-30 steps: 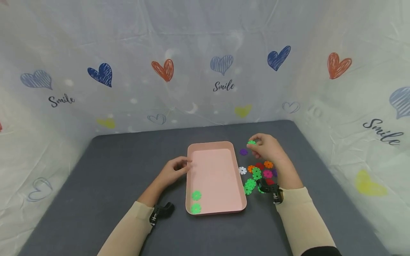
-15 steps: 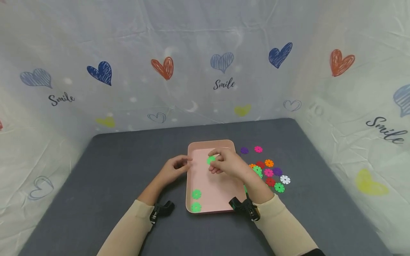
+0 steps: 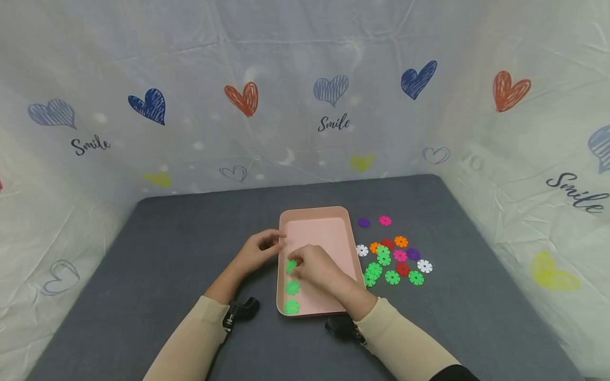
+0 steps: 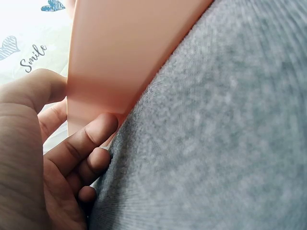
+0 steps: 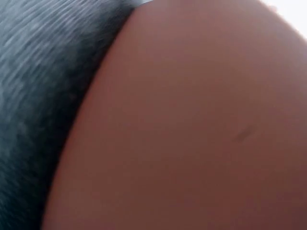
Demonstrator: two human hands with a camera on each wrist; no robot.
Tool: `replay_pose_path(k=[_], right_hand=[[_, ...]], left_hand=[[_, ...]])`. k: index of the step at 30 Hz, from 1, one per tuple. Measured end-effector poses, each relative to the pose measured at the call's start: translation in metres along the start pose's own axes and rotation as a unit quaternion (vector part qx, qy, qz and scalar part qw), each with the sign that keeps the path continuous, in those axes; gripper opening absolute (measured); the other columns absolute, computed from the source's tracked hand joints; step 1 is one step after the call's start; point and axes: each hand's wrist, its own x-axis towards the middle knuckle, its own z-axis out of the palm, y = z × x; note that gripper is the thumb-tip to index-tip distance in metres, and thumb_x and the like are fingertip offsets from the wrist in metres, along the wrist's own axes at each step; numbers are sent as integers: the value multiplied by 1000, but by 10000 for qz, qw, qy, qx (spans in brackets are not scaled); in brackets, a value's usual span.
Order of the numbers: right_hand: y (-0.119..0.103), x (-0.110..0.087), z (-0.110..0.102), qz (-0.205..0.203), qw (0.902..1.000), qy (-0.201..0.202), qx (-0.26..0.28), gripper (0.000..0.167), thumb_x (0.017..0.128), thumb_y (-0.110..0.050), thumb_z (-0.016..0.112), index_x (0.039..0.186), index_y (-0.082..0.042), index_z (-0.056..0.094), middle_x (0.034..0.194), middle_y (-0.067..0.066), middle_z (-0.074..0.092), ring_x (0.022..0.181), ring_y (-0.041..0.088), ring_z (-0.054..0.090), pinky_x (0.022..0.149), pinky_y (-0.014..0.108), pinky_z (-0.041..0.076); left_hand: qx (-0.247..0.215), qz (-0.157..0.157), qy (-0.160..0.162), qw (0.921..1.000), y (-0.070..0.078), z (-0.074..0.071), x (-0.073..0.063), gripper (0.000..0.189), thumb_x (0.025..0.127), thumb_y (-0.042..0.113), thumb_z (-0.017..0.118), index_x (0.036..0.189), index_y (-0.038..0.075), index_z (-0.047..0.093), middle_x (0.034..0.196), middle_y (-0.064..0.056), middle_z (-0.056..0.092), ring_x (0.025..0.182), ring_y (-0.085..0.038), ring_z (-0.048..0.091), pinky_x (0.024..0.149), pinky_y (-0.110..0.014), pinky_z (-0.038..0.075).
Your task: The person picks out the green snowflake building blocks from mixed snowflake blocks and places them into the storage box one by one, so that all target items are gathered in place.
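A shallow pink tray (image 3: 321, 233) lies on the dark grey table. My left hand (image 3: 254, 254) holds its left wall; in the left wrist view the fingers (image 4: 91, 136) bend at the rim and touch the outer side. Over the tray's left part, my right hand (image 3: 316, 267) pinches a green snowflake disc (image 3: 291, 266), partly covered by the fingertips. Below it, along the left wall, lie a green disc (image 3: 293, 287) and another green disc (image 3: 292, 307), forming a column with the held one. A blurred brownish-pink surface fills most of the right wrist view, where no fingers show.
Right of the tray lie several loose snowflake discs: green (image 3: 392, 277), white (image 3: 424, 266), orange (image 3: 401, 241), red (image 3: 402, 270), pink (image 3: 385, 220) and purple (image 3: 364, 223). Some green ones overlap close to the tray's right wall. A printed cloth (image 3: 286, 137) stands behind the table.
My right hand has carried the green disc from the table's right side across the tray, left and toward me, to just above the two green discs. The left hand stays at the tray's wall.
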Motion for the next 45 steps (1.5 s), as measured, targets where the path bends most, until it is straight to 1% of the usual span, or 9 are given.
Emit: replay_pose_path(k=[8, 15, 18, 23, 26, 31, 35, 40, 45], right_hand=[[4, -1, 8, 26, 9987, -125, -486, 25, 85, 1, 79, 110, -1, 78, 74, -1, 57, 71, 13, 51, 68, 28, 44], [4, -3, 3, 52, 9981, -228, -563, 31, 84, -1, 77, 116, -1, 76, 75, 0, 53, 69, 14, 47, 65, 27, 40], [0, -5, -10, 53, 9987, -228, -448, 34, 86, -5, 77, 120, -3, 75, 77, 0, 56, 68, 14, 49, 63, 28, 41], [-3, -13, -45, 55, 9990, -167, -410, 34, 92, -17, 79, 123, -7, 73, 86, -3, 59, 68, 14, 50, 66, 30, 44], [5, -19, -69, 112, 9994, -102, -296, 34, 94, -19, 78, 125, -9, 72, 91, -3, 59, 66, 15, 52, 64, 31, 45], [39, -28, -108, 582, 9983, 70, 45, 30, 97, -16, 73, 126, -7, 70, 92, 2, 58, 72, 19, 52, 64, 34, 45], [73, -37, -131, 944, 9950, 104, 293, 26, 96, -11, 72, 120, -1, 70, 86, 6, 54, 71, 22, 49, 66, 36, 43], [106, -48, -145, 1507, 9869, -397, 410, 23, 92, -6, 75, 112, 2, 69, 78, 5, 52, 65, 18, 45, 66, 37, 42], [119, -56, -146, 2298, 9684, -948, 212, 25, 84, -4, 82, 102, 0, 64, 84, 6, 57, 68, 18, 47, 62, 34, 42]], left_hand=[[-69, 57, -14, 10000, 2, 0, 0, 27, 99, 13, 70, 125, 5, 70, 88, -7, 67, 73, -18, 55, 63, -27, 41], [-23, 70, 9, 10000, 1, 2, 2, 30, 99, 8, 69, 128, -1, 68, 90, -11, 68, 75, -21, 56, 64, -26, 41], [67, 8, -8, 10000, 3, 2, 1, 31, 99, 6, 69, 128, -3, 66, 91, -13, 67, 77, -25, 58, 66, -26, 43], [64, -41, -74, 9999, 27, 0, -4, 29, 99, 3, 67, 126, -8, 66, 89, -14, 66, 76, -24, 57, 66, -27, 44], [-3, 13, -50, 10000, 40, -2, -7, 28, 98, 0, 66, 124, -9, 65, 88, -13, 65, 73, -20, 55, 64, -27, 43], [-44, 30, -15, 10000, 43, -2, -9, 27, 98, 0, 66, 124, -8, 66, 87, -11, 64, 70, -18, 52, 63, -28, 42], [25, -41, -19, 10000, 41, -1, -9, 28, 99, 4, 68, 125, -7, 67, 88, -10, 64, 72, -18, 53, 64, -27, 43], [26, -53, -12, 10000, 41, -1, -9, 28, 99, 4, 68, 125, -7, 67, 87, -11, 65, 72, -18, 53, 64, -27, 42], [-25, 32, -52, 10000, 41, -4, -9, 28, 98, 3, 68, 125, -8, 67, 87, -12, 65, 72, -19, 54, 64, -27, 43]])
